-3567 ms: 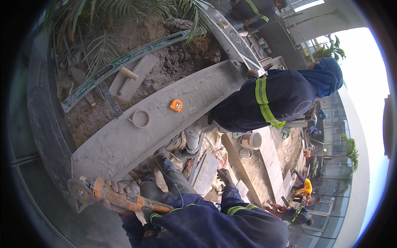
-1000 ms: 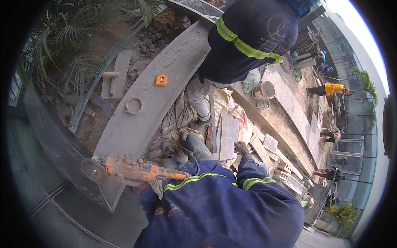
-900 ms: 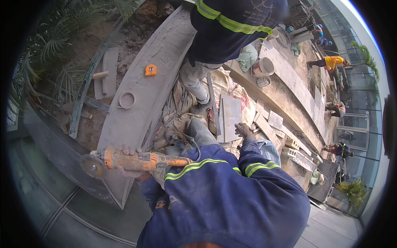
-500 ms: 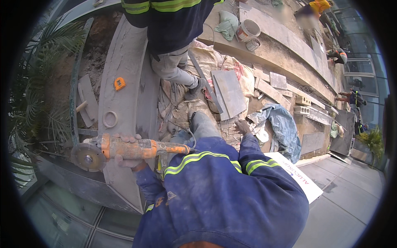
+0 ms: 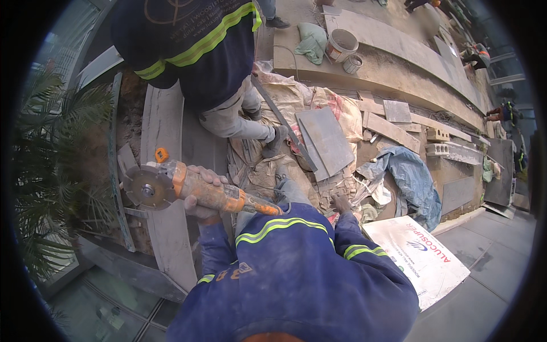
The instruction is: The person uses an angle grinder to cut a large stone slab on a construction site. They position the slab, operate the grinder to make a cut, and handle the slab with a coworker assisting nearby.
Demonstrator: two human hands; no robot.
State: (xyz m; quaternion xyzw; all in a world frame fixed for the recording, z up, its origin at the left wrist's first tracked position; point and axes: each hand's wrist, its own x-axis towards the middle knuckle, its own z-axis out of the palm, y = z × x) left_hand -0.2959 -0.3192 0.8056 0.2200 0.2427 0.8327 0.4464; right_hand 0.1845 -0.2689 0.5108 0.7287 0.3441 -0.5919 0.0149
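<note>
Your left hand [image 5: 199, 196] wraps tight around the orange angle grinder [image 5: 199, 191], keeping its disc [image 5: 145, 188] over the stone slab [image 5: 165, 228]; your right hand [image 5: 342, 203] hangs loosely spread.

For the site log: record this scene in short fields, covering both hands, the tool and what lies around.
left hand: grips the grinder body
grinder: orange, disc at its left end, over the slab
right hand: open, lowered toward the rubble, holds nothing
co-worker: stands on the slab, bent over
nearby: tape measure, sacks, tile, blue tarp, buckets, palm
</note>
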